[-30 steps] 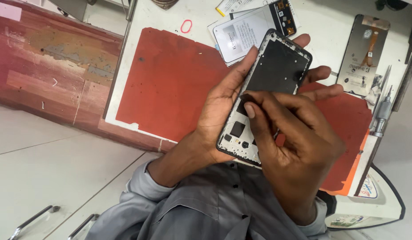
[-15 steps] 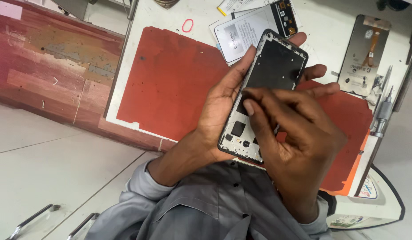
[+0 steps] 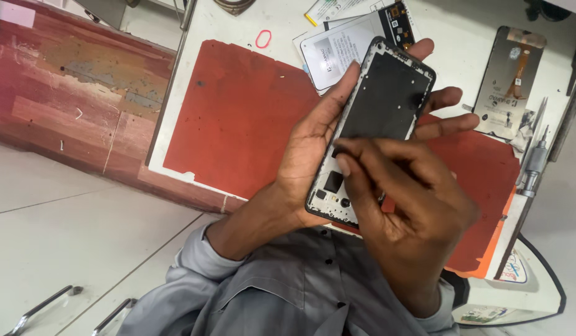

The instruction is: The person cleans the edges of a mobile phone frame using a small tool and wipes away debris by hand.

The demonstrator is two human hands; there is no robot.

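My left hand grips an opened phone frame, black inside with a pale rim, holding it tilted above the red work mat. Its fingers wrap around the far side of the frame. My right hand rests on the lower half of the frame, with the thumb and forefinger pressed against the black inner plate near its lower edge. The bottom part of the frame shows small openings and is partly hidden by my right hand.
A white battery and a small circuit board lie on the white table beyond the frame. A phone screen panel with an orange flex cable lies at the right, beside a screwdriver. A pink rubber band sits at the top.
The phone frame and both hands have shifted very slightly; my right fingers stay pressed on the inner plate. Nothing was let go or picked up.
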